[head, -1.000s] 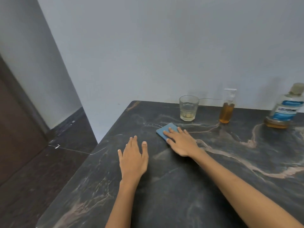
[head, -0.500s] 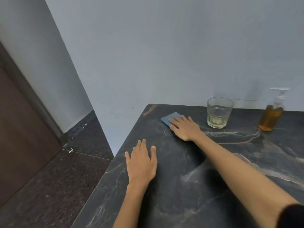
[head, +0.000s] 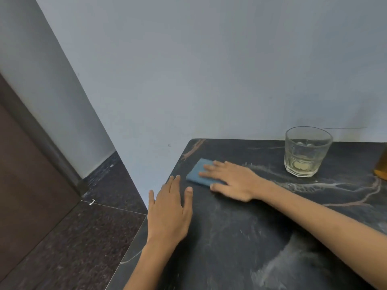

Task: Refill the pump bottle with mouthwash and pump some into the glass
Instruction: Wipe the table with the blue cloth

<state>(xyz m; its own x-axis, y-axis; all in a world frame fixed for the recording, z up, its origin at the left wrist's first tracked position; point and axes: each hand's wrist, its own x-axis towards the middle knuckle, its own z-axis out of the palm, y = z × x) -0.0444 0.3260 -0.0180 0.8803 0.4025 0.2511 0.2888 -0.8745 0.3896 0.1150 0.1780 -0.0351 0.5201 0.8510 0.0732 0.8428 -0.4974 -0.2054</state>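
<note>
A clear glass (head: 307, 151) holding a little pale yellow liquid stands at the back of the dark marble table (head: 251, 237). Only an amber sliver of the pump bottle (head: 382, 166) shows at the right frame edge. The mouthwash bottle is out of view. My right hand (head: 232, 180) lies flat with straight fingers pressing a blue cloth (head: 200, 171) onto the table near its back left corner. Flat on the table by its left edge rests my left hand (head: 170, 210), holding nothing.
The table's left edge drops to a dark tiled floor (head: 79, 237). A grey wall (head: 209, 70) runs behind the table, and a brown door (head: 25, 174) stands at the far left.
My right hand has slid the blue cloth left and toward the table's back left corner. The view has swung left, so the pump bottle is nearly out of frame.
</note>
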